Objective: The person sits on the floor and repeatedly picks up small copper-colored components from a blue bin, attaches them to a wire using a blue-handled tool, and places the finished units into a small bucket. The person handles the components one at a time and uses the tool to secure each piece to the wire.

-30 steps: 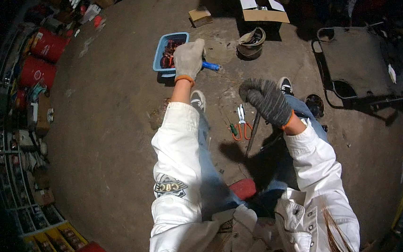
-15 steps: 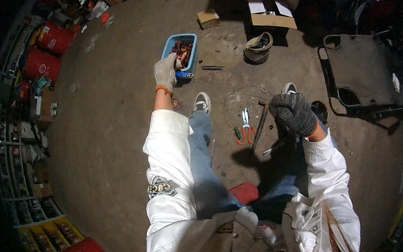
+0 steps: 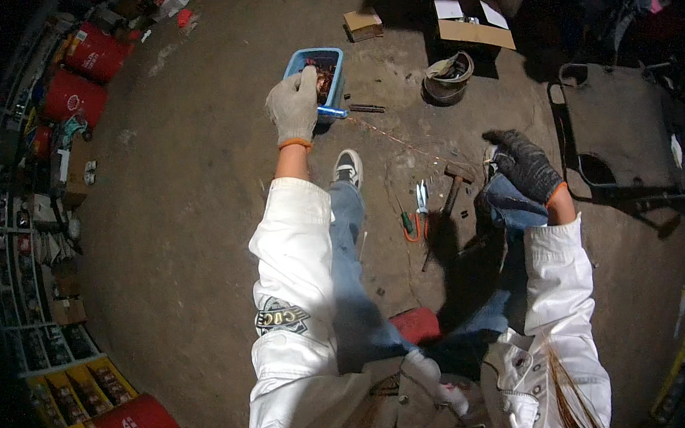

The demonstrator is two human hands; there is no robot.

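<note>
My left hand [image 3: 292,112], in a pale glove, is closed at the left rim of a blue plastic bin [image 3: 336,76]. Its fingers curl over the copper-coloured scraps [image 3: 324,80] inside; what they hold, if anything, is hidden. A bright blue piece [image 3: 333,112] shows at the bin's near end. Beside my right knee, my right hand [image 3: 526,166] wears a dark grey glove, its fingers stretched out. A thin copper-coloured wire [image 3: 393,138] runs over the floor from near the bin toward that hand. Between my feet lie a hammer [image 3: 454,190], orange-handled snips [image 3: 417,226] and a green-handled screwdriver [image 3: 407,223].
A dark bucket [image 3: 446,93] with things in it stands beyond my right foot. Behind it is an open cardboard box [image 3: 477,34]. A small box [image 3: 363,26] sits past the bin. A dark folding chair [image 3: 621,124] stands at right; shelves and red drums [image 3: 74,98] line the left.
My right hand has opened from a closed shape and shifted slightly right. My left hand stays at the bin. The copper-coloured wire now shows stretched across the floor.
</note>
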